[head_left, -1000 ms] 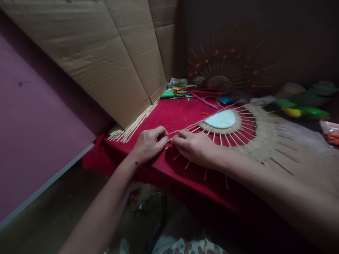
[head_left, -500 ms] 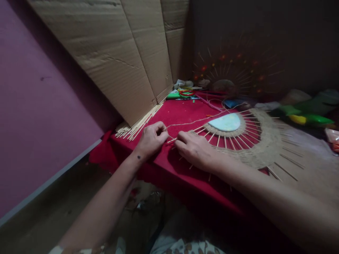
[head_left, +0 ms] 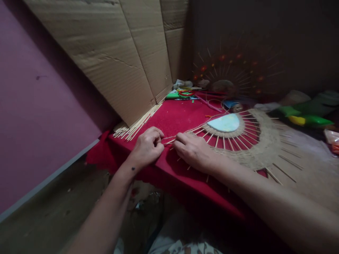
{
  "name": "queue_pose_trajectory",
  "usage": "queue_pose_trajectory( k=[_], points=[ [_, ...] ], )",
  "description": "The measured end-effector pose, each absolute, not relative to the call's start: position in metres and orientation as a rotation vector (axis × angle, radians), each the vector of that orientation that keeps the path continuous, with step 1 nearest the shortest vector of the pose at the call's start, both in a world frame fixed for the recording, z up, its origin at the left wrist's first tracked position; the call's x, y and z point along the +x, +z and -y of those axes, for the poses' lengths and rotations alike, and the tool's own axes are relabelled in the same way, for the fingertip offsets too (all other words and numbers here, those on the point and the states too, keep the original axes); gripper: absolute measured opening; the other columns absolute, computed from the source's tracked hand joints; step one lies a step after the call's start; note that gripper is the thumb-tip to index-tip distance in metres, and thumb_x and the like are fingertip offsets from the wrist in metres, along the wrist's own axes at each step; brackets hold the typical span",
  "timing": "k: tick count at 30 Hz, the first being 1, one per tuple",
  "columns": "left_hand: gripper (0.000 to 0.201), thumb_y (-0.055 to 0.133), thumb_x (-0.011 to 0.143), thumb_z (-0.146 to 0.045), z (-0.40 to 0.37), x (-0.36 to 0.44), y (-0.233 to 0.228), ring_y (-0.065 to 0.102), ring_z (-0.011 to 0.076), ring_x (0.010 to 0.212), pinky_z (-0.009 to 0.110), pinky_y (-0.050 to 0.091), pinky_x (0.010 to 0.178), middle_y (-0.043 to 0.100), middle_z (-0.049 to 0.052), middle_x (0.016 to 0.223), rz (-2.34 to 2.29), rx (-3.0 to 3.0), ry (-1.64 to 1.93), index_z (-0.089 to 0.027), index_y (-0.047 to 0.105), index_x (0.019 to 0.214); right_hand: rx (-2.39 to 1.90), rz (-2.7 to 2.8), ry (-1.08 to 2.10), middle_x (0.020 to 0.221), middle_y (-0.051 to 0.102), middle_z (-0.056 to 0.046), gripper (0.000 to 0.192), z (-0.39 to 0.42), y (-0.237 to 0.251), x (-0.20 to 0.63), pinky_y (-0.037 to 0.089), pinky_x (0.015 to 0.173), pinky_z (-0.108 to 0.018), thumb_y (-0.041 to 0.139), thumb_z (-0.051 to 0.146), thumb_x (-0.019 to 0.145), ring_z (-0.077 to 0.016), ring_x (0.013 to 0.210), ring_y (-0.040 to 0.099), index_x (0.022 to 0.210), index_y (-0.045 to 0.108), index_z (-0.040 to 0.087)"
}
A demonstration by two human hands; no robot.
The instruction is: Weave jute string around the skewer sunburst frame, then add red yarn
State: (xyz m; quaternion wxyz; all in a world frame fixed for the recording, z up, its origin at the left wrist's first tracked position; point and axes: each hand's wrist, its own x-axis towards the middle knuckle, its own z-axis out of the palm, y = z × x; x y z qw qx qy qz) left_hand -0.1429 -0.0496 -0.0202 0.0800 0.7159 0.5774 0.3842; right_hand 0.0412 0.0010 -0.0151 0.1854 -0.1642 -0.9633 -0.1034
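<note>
Risk first: the thin jute twine is running taut between both hands, w/ the skewer tip sitting right at the tabletop edge — too hard a tug could be snapping the stick or pulling it out of the woven jute band; slack could be letting the wrap loosen. The half-round stick-and-jute piece is lying flat on the red cloth, partly overhanging the near edge, so it could also be sliding off.

Left hand: fingers curled in tight, pinching the twine. Right hand: resting on the spokes, fingertips closed together on the skewer/twine. Loose skewer bundle is lying by the cardboard.
</note>
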Motion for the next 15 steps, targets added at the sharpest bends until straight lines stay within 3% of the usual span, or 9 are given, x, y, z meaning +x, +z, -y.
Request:
queue_pose_trajectory(
  k=[6,15],
  points=[
    [0.014,0.045,0.069,-0.009,0.045,-0.144,-0.022,0.054,0.0151,0.077,0.028,0.042,0.069,0.059,0.007,0.087,-1.828,2.16,1.108,-0.017,0.042,0.057,-0.475,2.724,-0.291,0.085,0.054,-0.006,0.02,-0.001,-0.015,0.041,0.031,0.061,-0.028,0.04,0.018,0.093,-0.0153,0.071,0.041,0.085,0.058,0.014],
    [0.012,0.048,0.074,-0.02,0.011,-0.145,-0.013,0.049,0.0116,0.062,0.025,0.038,0.062,0.057,-0.001,0.065,-1.765,2.02,1.075,-0.016,0.059,0.07,-0.49,2.713,-0.279,0.083,0.054,-0.007,0.025,-0.002,-0.017,0.041,0.032,0.064,-0.029,0.036,0.016,0.093,-0.0153,0.071,0.042,0.082,0.058,0.013]
  ],
)
